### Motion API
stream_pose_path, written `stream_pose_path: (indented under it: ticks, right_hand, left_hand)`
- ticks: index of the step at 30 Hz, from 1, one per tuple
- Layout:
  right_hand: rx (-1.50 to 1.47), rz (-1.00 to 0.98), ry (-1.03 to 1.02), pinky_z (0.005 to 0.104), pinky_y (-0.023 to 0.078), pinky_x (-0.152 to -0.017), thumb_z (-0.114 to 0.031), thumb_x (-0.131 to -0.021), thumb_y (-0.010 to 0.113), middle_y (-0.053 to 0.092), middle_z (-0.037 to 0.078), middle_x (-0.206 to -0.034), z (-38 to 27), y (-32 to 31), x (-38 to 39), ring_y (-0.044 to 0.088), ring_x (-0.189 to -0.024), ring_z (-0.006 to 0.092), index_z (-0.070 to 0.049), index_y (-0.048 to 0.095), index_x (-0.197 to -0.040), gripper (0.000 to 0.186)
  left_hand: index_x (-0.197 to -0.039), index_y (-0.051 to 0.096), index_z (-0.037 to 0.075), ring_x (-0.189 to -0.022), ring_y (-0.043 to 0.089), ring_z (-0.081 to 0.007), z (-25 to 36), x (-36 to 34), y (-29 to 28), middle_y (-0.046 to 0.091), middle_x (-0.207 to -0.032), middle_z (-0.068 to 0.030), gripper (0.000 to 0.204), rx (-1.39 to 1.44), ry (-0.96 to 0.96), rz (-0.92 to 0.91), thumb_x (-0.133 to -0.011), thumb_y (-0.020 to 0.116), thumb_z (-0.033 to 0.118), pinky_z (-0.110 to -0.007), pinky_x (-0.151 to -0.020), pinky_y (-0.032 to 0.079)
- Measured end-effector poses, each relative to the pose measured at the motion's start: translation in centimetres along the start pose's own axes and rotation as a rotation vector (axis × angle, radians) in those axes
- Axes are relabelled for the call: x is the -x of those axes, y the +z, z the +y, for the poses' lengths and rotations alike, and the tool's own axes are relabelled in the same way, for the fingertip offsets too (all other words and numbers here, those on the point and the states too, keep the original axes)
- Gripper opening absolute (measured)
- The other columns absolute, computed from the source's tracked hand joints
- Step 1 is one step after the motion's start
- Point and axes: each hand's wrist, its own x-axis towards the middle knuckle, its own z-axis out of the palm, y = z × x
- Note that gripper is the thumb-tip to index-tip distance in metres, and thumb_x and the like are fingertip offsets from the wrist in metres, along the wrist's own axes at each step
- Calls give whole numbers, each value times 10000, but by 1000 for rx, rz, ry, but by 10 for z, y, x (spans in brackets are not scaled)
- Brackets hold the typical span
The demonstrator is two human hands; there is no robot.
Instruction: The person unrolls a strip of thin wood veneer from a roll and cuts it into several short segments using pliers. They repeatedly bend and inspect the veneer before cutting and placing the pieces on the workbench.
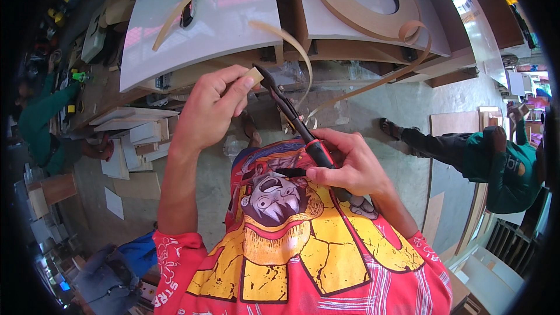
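Observation:
Between the thumb and fingers of my left hand [210, 105] is a tan edge banding strip [255, 74], its short end sticking out. The dark jaws of the snips [283, 104] meet that end; I cannot tell if they have closed on it. My right hand [353, 163] grips the snips by a black and red handle, over my lap. Just beyond, a loop of banding [304, 61] curves down past the snips. A longer length [373, 84] runs from the large banding roll [379, 23] toward the same spot.
Ahead are two white panels [233, 35] on a wooden frame; a utility knife [188, 6] and a cut strip [175, 20] lie on the left one. Stacked boards [149, 134] stand at left. A person in green [504, 157] is at right, another person [44, 116] at far left.

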Motion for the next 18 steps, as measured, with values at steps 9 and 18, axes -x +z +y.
stream_pose_path:
  ticks: [9, 18]
  right_hand:
    - [-232, -35, -85, 292, 503, -749, -426, -792, 844, 672, 27, -908, 29, -7, -3, 624, -836, 131, 37, 604, -1398, 799]
    - [-185, -44, -60, 330, 526, -884, -465, -677, 887, 704, 101, -1037, 46, -18, -12, 666, -941, 213, 56, 532, -1489, 1028]
  left_hand:
    - [-1169, 726, -20, -646, 593, -79, -2, 5, -11, 699, -802, -17, 288, 151, -66, 92, -1119, 610, 239, -267, -619, 502]
    - [-1165, 765, 19, -659, 688, -155, -15, -4, -62, 734, -754, -125, 239, -400, 16, 598, -1019, 741, 207, -340, -660, 538]
